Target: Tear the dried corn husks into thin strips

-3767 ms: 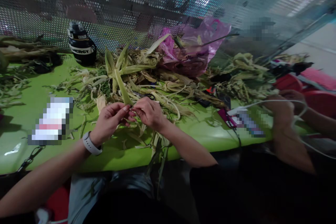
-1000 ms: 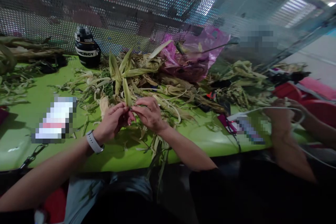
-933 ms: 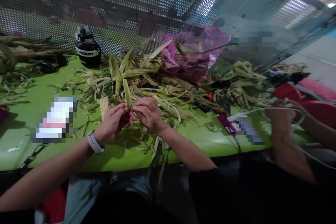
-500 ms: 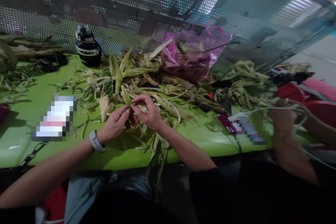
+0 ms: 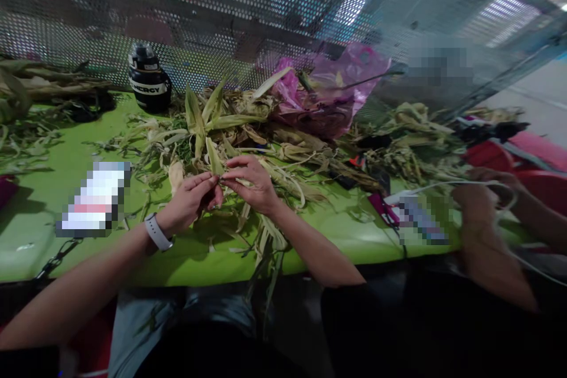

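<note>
Though partly hidden, left-hand fingers (image 5: 201, 181) and right-hand fingers (image 5: 238, 175) apparently pinching a green husk (image 5: 214, 157).

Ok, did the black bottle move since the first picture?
No. Judged against the metal mesh behind it, the black bottle stands in the same spot on the green table; the whole view just shifted.

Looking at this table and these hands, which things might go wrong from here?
The green husk strip is pinched near its end by the left hand and right hand, so it may tear or slip.
Loose strips hang over the front of the table; an arm could drag them down.
The white cable loops by a co-worker's hands and might be snagged.
</note>
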`<action>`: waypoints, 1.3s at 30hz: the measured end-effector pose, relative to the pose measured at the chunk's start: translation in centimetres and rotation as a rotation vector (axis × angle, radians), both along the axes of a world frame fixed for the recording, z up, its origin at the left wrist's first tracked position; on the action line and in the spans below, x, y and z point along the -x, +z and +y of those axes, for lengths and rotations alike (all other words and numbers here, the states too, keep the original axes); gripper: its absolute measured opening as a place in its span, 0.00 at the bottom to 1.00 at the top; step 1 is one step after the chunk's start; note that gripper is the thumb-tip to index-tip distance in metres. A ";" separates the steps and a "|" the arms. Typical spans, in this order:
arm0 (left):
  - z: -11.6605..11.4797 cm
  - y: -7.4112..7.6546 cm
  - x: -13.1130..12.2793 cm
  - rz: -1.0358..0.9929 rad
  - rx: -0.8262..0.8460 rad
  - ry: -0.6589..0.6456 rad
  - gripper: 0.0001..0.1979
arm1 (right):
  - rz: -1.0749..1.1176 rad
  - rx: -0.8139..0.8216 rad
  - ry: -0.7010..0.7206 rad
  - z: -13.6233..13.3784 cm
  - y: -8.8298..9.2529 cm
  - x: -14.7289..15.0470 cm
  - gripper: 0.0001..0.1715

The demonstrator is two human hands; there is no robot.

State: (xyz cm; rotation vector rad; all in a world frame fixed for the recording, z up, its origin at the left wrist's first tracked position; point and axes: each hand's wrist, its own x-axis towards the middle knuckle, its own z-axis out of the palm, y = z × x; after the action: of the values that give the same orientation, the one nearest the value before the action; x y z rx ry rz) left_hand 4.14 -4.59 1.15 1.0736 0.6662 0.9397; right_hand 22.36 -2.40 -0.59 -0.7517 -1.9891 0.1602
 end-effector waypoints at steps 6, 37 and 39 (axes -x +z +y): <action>0.0 -0.4 0.1 0.012 0.061 -0.016 0.12 | 0.070 -0.138 -0.037 -0.2 -0.8 0.5 0.05; 0.6 -1.4 0.4 0.166 -0.192 -0.010 0.16 | 0.059 -0.073 -0.018 -0.8 -0.2 0.8 0.07; 0.6 -1.3 0.4 0.138 -0.155 -0.010 0.16 | 0.050 -0.095 -0.010 -0.7 -0.2 0.8 0.08</action>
State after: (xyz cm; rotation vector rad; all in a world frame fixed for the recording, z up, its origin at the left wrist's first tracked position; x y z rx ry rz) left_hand 3.73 -3.95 -0.15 1.2874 0.7087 0.9262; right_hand 21.53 -3.05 -0.82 -0.6904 -1.9315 0.0775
